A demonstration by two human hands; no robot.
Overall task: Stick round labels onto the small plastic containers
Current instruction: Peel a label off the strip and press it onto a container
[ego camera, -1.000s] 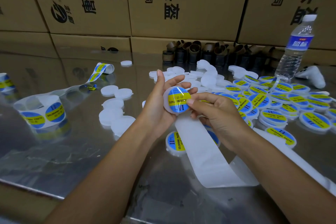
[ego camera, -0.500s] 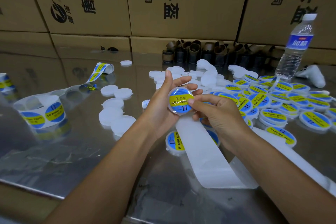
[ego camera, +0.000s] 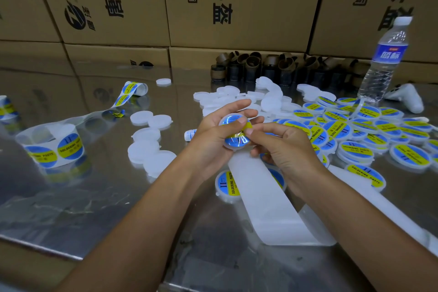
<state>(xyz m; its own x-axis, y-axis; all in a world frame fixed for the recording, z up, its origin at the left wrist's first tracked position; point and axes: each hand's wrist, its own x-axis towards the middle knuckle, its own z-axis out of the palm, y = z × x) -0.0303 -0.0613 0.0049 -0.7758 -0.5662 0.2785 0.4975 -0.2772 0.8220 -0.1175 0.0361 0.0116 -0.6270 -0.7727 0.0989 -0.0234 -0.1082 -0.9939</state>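
My left hand (ego camera: 211, 133) grips a small round white container (ego camera: 233, 133) above the middle of the steel table, its thumb lying across the blue and yellow label on its top. My right hand (ego camera: 282, 147) is at the container's right edge, with thumb and forefinger on the label there. Several plain white containers (ego camera: 151, 142) lie to the left. A heap of labelled containers (ego camera: 355, 130) lies to the right. One labelled container (ego camera: 226, 185) sits under my wrists. A label roll (ego camera: 52, 149) stands at the left.
A white strip of used backing paper (ego camera: 267, 201) runs from under my hands towards the table's front edge. A water bottle (ego camera: 384, 59) and brown cardboard cores (ego camera: 260, 69) stand at the back. Cardboard boxes (ego camera: 237, 2) form a wall behind the table.
The container tilted flatter in my left hand, and the left thumb moved across the label. My right fingers shifted to the label's right edge.
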